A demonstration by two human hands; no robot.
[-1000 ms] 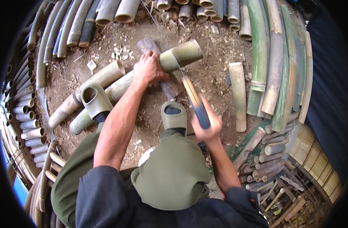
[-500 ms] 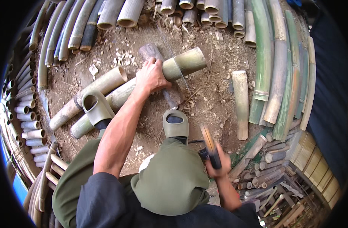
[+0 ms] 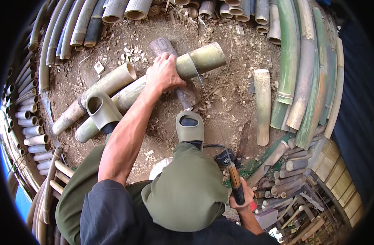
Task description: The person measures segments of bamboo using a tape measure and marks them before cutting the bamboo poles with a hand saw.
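Observation:
A thick pale-green bamboo pole (image 3: 201, 60) lies at a slant across a dark wooden block (image 3: 188, 97), its far right end raised off the ground. My left hand (image 3: 165, 74) grips the pole from above, close to where it crosses the block. Drawn back near my right knee, my right hand (image 3: 245, 197) is closed around the handle of a handsaw (image 3: 234, 179). The saw's thin blade reaches up to the pole, its far part at the bamboo just right of my left hand. My left sandalled foot (image 3: 101, 108) presses against the pole's lower part.
Another bamboo length (image 3: 95, 96) lies beside the pole. A short bamboo piece (image 3: 262, 108) rests at right, near long split bamboo (image 3: 287, 61). Cut tubes (image 3: 136, 10) line the far side. A black corded tool (image 3: 223, 158) sits by my right knee. Chips litter the dirt floor.
My right hand has pulled the saw back toward me, down and slightly right. The left hand keeps its grip on the bamboo pole. The whole view has shifted slightly.

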